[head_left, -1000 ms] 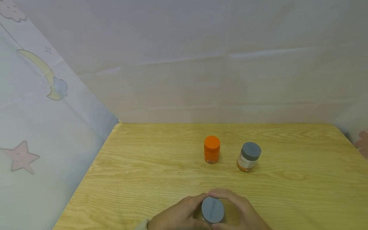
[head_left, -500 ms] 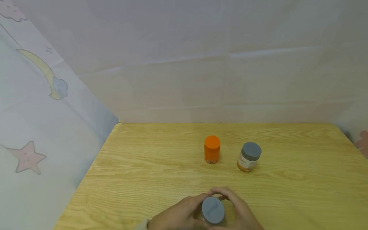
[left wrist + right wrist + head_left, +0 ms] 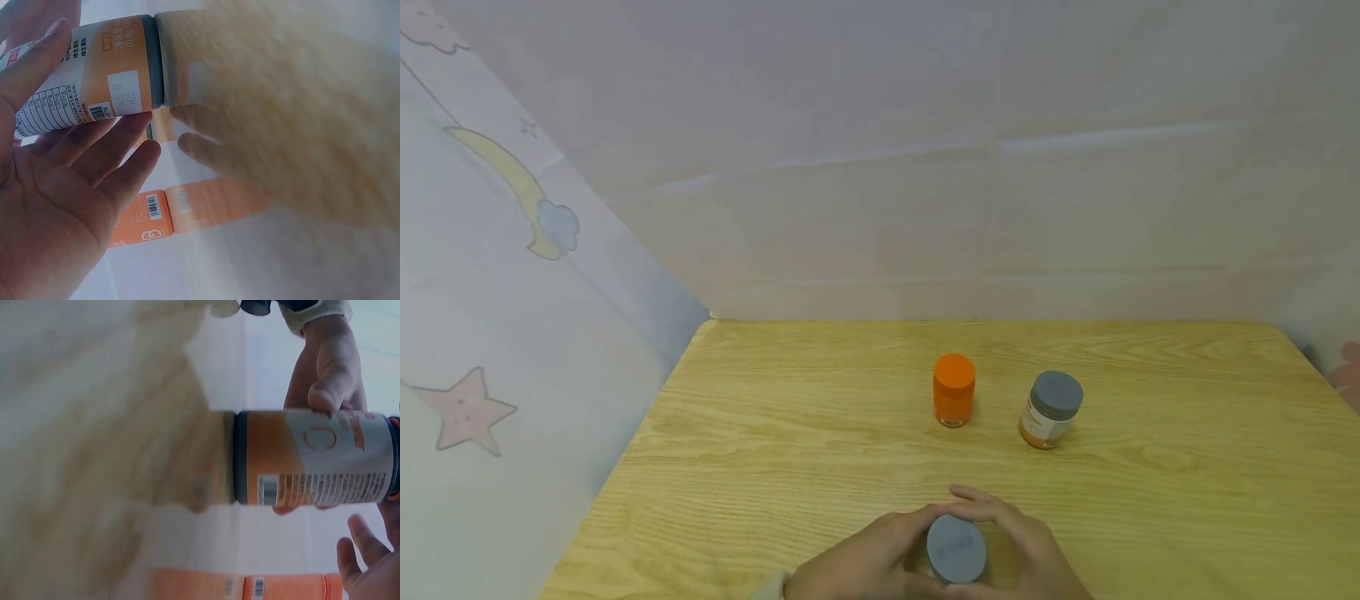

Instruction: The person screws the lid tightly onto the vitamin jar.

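Observation:
A supplement jar with a grey lid stands at the near side of the table in the head view. My left hand grips its body, the thumb lying along the label in the left wrist view. My right hand pinches the lid between thumb and a finger, while another finger is lifted off it. The jar has a white and orange label and a dark base in the right wrist view. Some right fingers stand apart from the jar there.
Farther back on the wooden table stand an orange jar and, right of it, a second grey-lidded jar. A pale cloth wall rises behind the table's far edge.
The printing on the lid has turned clockwise, from nearly upright to almost level. My right fingers have shifted around the lid. My left hand and the other two jars stay put.

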